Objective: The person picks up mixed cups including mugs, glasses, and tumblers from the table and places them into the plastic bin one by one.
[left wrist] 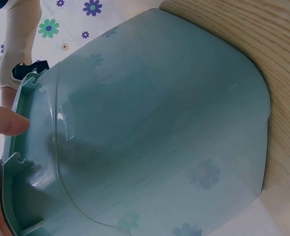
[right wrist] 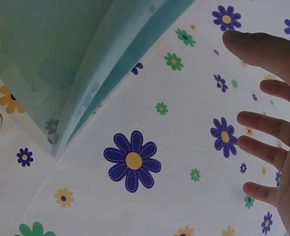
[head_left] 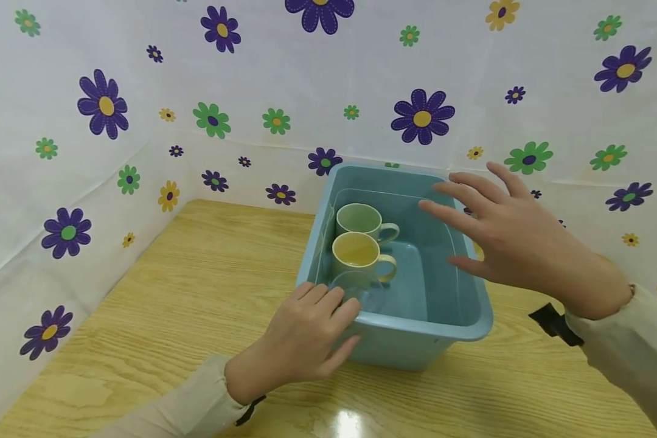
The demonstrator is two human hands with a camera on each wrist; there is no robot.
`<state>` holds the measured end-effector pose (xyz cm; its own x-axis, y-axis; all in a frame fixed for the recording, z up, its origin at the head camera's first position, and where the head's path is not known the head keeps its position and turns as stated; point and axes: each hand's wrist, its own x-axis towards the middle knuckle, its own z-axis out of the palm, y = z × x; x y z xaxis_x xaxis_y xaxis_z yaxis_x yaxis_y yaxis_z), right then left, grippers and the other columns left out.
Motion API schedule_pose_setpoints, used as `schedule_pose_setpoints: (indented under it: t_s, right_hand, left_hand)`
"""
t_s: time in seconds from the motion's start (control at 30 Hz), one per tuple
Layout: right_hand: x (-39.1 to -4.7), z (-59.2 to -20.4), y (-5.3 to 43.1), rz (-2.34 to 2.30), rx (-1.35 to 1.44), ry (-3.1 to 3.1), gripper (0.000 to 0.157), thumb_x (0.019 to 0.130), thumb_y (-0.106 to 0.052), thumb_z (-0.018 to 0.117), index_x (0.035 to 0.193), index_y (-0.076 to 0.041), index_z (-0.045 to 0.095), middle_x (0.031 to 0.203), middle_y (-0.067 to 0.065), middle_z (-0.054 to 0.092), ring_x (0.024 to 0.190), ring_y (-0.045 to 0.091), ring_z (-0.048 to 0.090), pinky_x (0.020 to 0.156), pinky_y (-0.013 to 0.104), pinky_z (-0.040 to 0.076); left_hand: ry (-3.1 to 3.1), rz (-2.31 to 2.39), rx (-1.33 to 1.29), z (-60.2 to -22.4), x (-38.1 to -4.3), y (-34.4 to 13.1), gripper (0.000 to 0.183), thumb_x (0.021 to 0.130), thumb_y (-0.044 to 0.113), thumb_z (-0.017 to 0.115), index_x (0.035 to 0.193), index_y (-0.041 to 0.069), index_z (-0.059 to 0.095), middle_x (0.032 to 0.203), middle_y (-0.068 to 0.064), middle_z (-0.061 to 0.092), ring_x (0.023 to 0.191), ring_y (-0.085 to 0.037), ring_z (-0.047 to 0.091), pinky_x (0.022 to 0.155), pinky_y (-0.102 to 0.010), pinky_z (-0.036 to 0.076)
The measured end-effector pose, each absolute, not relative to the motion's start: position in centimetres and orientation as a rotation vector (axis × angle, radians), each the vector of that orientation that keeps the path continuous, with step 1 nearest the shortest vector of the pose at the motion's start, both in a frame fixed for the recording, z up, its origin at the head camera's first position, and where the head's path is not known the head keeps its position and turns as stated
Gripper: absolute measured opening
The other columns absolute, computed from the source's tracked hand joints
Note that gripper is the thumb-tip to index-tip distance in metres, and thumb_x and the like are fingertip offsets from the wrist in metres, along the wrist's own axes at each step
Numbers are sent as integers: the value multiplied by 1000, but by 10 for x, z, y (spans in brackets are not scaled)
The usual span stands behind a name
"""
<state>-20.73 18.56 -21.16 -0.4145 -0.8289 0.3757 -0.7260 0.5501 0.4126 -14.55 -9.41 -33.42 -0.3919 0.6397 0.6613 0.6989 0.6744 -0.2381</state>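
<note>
A blue plastic tub [head_left: 454, 331] stands on the wooden table. My left hand [head_left: 306, 334] grips its near left rim, fingers bent over the edge; the left wrist view shows the thumb [left wrist: 12, 122] at the outer lip. Inside, along the left wall, a green mug [head_left: 359, 220] is farthest back, then a yellow mug [head_left: 356, 250], both upright with handles to the right. A clear glass [head_left: 364, 291] sits nearest my left fingers, partly hidden by them. Over the tub's right side my right hand [head_left: 504, 234] hovers with spread fingers, holding nothing.
A white cloth [head_left: 252, 73] with purple, green and yellow flowers hangs behind the table and along its left side. Wooden tabletop [head_left: 197, 292] stretches left of the tub. Dark straps [head_left: 555, 324] circle both sleeved wrists.
</note>
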Motion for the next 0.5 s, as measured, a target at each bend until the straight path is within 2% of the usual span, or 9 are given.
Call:
schedule_pose_setpoints:
  t_s: [0.27,0.5]
  right_hand:
    - [-214,-225,201,-99,1104,-2226,80,60,-30,81,131,-10,50,125,20,56,121,38,45,109,61,21]
    - [-221,-235,213,-86,969,-2228,81,59,-29,83,130,-7,51,123,21,58,120,41,46,109,62,22]
  left_hand:
    - [-2124,-102,-1025,-334,-146,-94,27,76,37,58,87,13,56,68,2,48,58,-15,46,59,-28,36]
    - [-2129,-99,-1022,-333,-145,-94,27,75,38,58,87,14,56,67,2,48,58,-14,45,59,-28,36]
